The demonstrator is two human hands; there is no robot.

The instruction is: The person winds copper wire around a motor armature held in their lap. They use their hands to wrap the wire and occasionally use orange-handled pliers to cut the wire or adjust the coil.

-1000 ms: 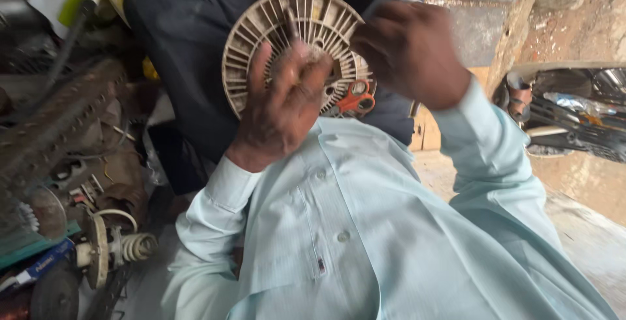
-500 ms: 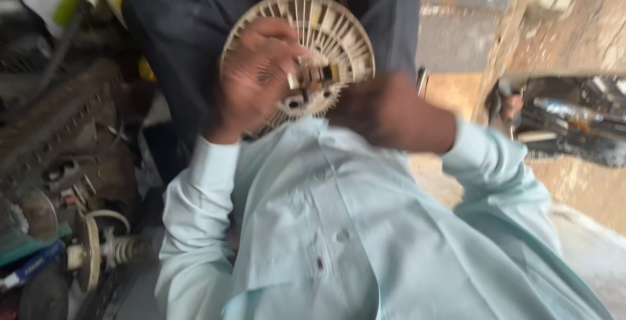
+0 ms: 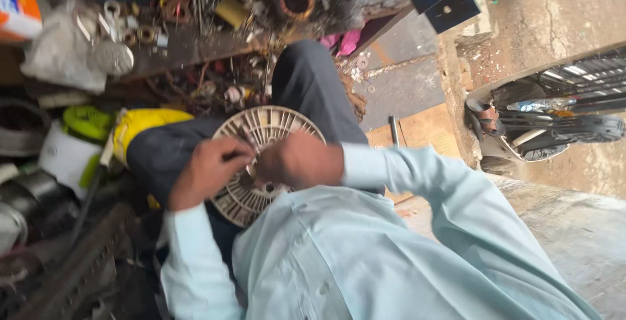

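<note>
A person in a pale blue shirt looks down at their lap. The left hand curls its fingers over the left part of a round, cream, ribbed plastic disc, gripping its face. The disc lies flat-on beneath both hands, its hub between the fingertips. The right hand is closed over the hub, just right of the left fingers; whether it pinches anything, I cannot tell. Both hands sit equally near.

right hand moved from grille rim onto its centre, left hand slid to left edge, grille lowered onto lap
</note>
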